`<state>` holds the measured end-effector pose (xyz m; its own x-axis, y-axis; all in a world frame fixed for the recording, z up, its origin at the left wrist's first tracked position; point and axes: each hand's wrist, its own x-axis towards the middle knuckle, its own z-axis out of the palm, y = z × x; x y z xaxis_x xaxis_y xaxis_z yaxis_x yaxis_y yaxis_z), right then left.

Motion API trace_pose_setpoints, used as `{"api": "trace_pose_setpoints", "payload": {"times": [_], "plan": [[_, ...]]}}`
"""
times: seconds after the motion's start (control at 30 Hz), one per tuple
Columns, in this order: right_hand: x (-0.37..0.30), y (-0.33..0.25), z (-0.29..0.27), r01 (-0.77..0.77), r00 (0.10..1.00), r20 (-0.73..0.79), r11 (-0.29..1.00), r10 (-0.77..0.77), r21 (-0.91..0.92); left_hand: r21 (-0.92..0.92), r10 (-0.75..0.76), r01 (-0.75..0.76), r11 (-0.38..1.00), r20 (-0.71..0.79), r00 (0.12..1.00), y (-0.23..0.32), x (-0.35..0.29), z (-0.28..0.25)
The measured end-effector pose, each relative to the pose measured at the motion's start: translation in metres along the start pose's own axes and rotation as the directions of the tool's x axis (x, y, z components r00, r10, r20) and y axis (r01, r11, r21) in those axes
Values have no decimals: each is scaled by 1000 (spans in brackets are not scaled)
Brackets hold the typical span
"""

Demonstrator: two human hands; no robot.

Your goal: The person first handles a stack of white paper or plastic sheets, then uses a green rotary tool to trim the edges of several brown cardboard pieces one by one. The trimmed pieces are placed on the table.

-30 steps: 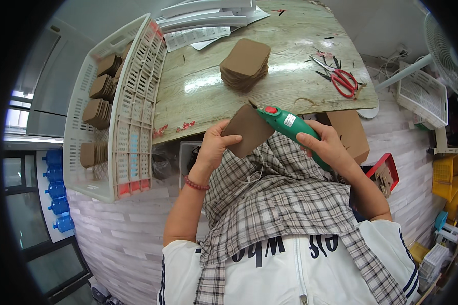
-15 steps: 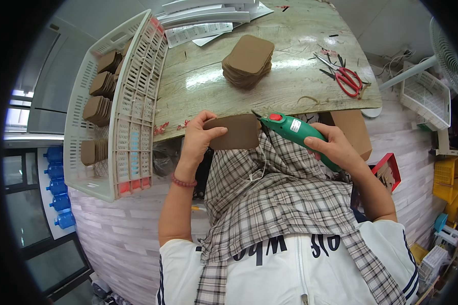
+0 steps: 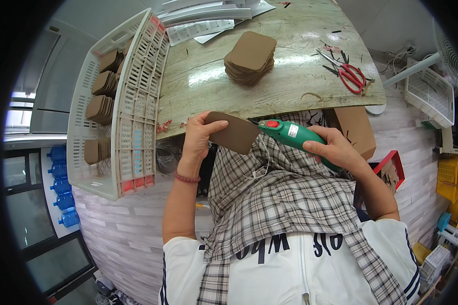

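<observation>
My left hand [image 3: 196,140] pinches a flat brown rounded-corner piece [image 3: 234,136] between thumb and fingers at its left end, in front of the table edge. The piece slants down to the right. My right hand [image 3: 335,147] wraps round a green handheld power tool with a red switch [image 3: 295,133], possibly electric scissors. Its dark tip points left and meets or nearly meets the piece's upper right corner; whether they touch I cannot tell. A stack of similar brown pieces [image 3: 252,53] lies on the table [image 3: 193,96] beyond my hands.
Left of the table stands a white plastic crate [image 3: 137,109] holding several rows of brown pieces. Red-handled scissors [image 3: 350,77] lie at the table's right among dark scraps. Papers [image 3: 208,23] are at the back left. A cardboard box [image 3: 355,133] and a red box [image 3: 392,170] sit at the right.
The brown piece has tilted, its right end now lower. The green tool has swung to a flatter angle, its tip now a little lower. Both hands keep their hold.
</observation>
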<state>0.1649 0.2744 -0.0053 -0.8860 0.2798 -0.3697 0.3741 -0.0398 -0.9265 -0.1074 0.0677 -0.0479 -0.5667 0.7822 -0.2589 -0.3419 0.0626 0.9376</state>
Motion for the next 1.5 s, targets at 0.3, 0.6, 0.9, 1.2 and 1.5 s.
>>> {"api": "trace_pose_setpoints", "payload": {"times": [0.3,0.6,0.9,1.2,1.5], "plan": [[-1,-2,4,-17,1000,22,999,18,-43,97,-65,61,993,42,997,2,-1,8],[3,-4,9,6,1000,30,1000,-6,-2,153,-138,118,981,127,982,3,-2,19],[14,-16,13,22,998,63,1000,-21,-22,313,-222,148,938,216,951,12,3,24],[31,10,5,71,988,-142,997,-64,43,-3,59,-62,998,-248,967,-15,59,-76],[12,44,-7,62,945,-324,995,-34,76,997,853,-64,41,-2,523,5,104,4]]}}
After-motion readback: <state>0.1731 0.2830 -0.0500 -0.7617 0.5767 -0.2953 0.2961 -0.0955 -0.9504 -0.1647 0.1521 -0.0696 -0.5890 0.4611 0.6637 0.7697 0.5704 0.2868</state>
